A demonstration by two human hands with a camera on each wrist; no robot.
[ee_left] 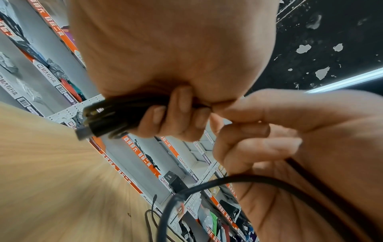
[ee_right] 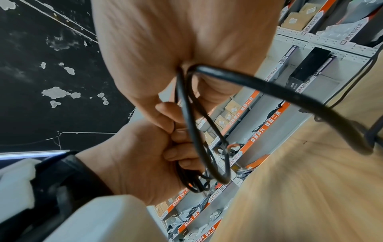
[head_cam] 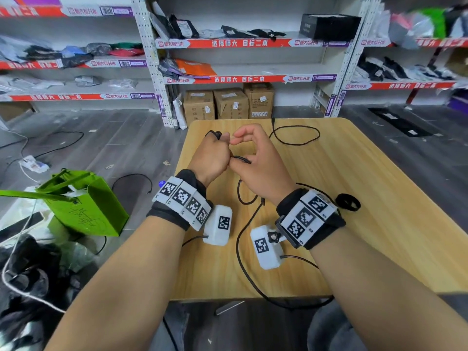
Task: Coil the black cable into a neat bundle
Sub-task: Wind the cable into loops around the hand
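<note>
The black cable (head_cam: 241, 159) runs between my two hands above the wooden table (head_cam: 367, 236). My left hand (head_cam: 211, 155) is a fist around several coiled turns (ee_left: 124, 114); a USB plug (ee_left: 82, 132) sticks out of the bundle. My right hand (head_cam: 255, 158) sits just right of it with curled fingers, and the free strand (ee_right: 269, 91) comes out of its palm. The hands touch at thumb and fingers. Loose cable lies in a loop (head_cam: 318, 134) at the far side. More of it trails between my wrists to the near edge (head_cam: 238, 245).
A black ring-shaped band (head_cam: 348, 201) lies on the table beside my right wrist. A green bag (head_cam: 83, 206) stands on the floor to the left. Cardboard boxes (head_cam: 228, 102) and stocked shelves (head_cam: 240, 43) lie beyond the far edge.
</note>
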